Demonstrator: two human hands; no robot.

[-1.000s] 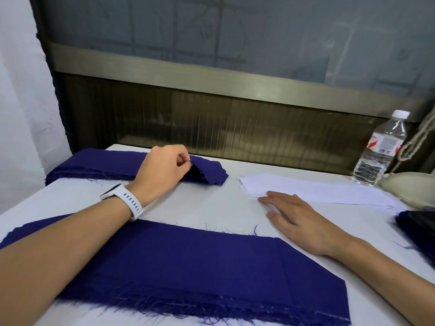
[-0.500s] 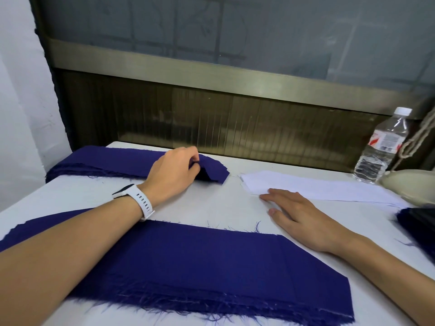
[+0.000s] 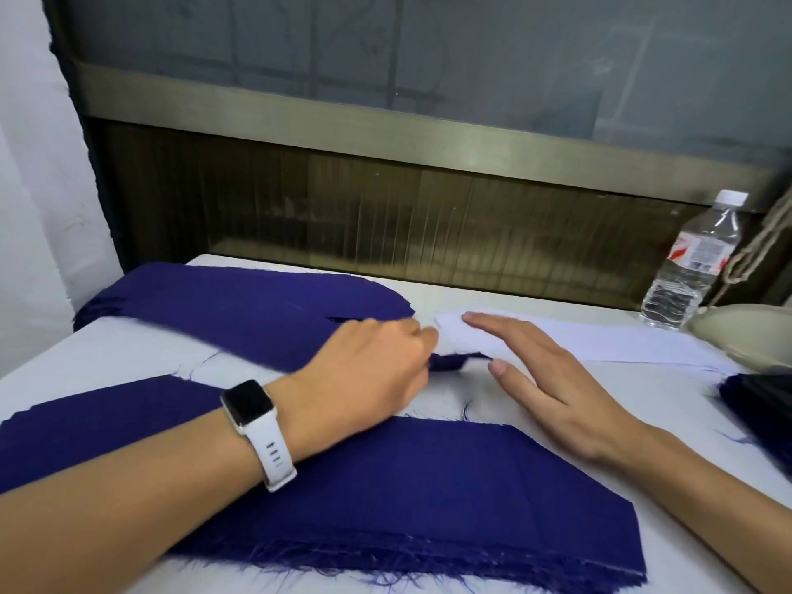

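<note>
A stack of navy fabric pieces [image 3: 240, 293] lies at the back left of the white table [image 3: 107, 358]. My left hand [image 3: 368, 370], with a white watch on its wrist, grips the end of one navy piece [image 3: 265, 336] and holds it off the stack toward the table's middle. My right hand [image 3: 540, 375] hovers flat, fingers straight, over the near end of a white strip stack [image 3: 608, 342]. A large navy fabric piece [image 3: 428, 486] with frayed edges lies flat in front of me.
A clear water bottle [image 3: 694, 267] stands at the back right beside a pale object [image 3: 754, 332] and a hanging rope [image 3: 763, 242]. More dark fabric [image 3: 767, 405] lies at the right edge. A wood and glass partition [image 3: 385, 207] backs the table.
My left hand has pulled one navy piece off the stack toward the middle and nearer to me. My right hand has moved forward over the white strips.
</note>
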